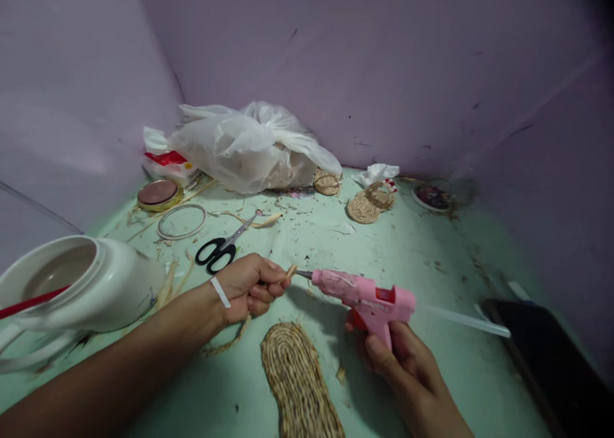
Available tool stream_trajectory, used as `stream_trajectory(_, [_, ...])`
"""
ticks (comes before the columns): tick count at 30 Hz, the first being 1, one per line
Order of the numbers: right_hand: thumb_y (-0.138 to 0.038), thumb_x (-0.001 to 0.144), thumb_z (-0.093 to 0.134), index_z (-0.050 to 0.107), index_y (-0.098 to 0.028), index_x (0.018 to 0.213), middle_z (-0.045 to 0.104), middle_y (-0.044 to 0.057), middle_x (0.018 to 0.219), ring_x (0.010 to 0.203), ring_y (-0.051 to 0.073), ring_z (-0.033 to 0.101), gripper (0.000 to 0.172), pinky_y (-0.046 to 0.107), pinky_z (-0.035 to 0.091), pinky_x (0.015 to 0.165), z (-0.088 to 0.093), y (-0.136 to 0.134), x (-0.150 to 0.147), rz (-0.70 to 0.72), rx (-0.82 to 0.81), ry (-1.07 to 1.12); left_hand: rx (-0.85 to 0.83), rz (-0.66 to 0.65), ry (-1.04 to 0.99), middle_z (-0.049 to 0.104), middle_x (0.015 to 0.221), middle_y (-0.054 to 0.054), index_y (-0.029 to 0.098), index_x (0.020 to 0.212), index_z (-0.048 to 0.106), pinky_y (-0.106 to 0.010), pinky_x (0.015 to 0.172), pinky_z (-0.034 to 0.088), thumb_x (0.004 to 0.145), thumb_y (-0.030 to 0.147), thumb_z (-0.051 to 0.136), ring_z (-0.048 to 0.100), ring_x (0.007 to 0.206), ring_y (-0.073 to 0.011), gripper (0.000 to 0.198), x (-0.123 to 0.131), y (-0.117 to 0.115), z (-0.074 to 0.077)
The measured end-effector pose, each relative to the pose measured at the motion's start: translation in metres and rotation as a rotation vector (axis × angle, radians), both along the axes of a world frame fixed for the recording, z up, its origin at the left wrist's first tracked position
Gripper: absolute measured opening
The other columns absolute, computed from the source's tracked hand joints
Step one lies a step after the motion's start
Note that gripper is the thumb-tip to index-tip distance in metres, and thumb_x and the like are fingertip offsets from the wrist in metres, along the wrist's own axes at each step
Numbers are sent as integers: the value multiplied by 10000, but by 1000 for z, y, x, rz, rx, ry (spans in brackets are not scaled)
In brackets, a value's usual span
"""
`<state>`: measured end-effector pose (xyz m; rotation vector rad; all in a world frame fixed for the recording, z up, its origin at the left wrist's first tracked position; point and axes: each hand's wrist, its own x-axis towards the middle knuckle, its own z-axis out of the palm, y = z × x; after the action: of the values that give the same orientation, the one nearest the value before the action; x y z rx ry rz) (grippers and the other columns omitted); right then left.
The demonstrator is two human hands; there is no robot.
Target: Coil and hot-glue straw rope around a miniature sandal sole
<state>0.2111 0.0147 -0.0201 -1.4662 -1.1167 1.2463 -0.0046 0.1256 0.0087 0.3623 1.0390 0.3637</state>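
My right hand (403, 367) is wrapped round the handle of a pink hot glue gun (362, 294), a clear glue stick (465, 318) poking out of its back. The gun's metal nozzle (304, 274) meets the end of a braided straw cord (291, 271). That cord is pinched in my left hand (256, 284), and its loose length trails beneath the wrist. Below both hands, a sole-shaped piece of coiled straw braid (297, 380) lies flat on the green surface, touched by neither hand. Black-handled scissors (225, 246) rest just beyond my left hand.
A white pitcher (115, 284) with a red stick stands at the left. Behind are a ring (182, 222), a round tin (160, 195) and a plastic bag (254, 147). Small woven slippers (367, 206) lie farther back, and a dark flat object (547, 355) at right. Straw scraps litter the surface.
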Motion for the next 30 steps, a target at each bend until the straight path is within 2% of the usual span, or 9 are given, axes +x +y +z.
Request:
stream_trajectory(4, [-476,755,606,687,-209,905,557,12,629,678,193,553,317,305,480,675,2,-1,-4,-51,28,-32,0,-3,-7,399,430,25,68,531,533,-89,276,96,710,61,459,117,321,14,194,0,0,0])
stream_trajectory(13, [-480,740,614,669,-207,801,501,-4,593,714,204,548,285,327,467,723,0,-2,-7,-86,13,-45,14,1,1,388,422,27,70,530,534,-89,274,98,701,61,461,114,319,12,187,0,-1,0])
stream_trajectory(23, [-462,768,583,647,-194,827,566,15,669,634,172,508,281,280,431,598,1,-1,-8,-87,35,-133,39,-16,-7,398,429,25,71,531,534,-92,279,102,654,77,511,110,328,15,125,0,-2,-2])
stream_trajectory(30, [-463,765,587,651,-202,804,596,26,704,685,188,541,272,285,442,632,0,-2,-6,-75,46,-134,40,-22,5,390,426,33,76,531,529,-95,284,91,654,82,504,108,329,14,126,0,-1,1])
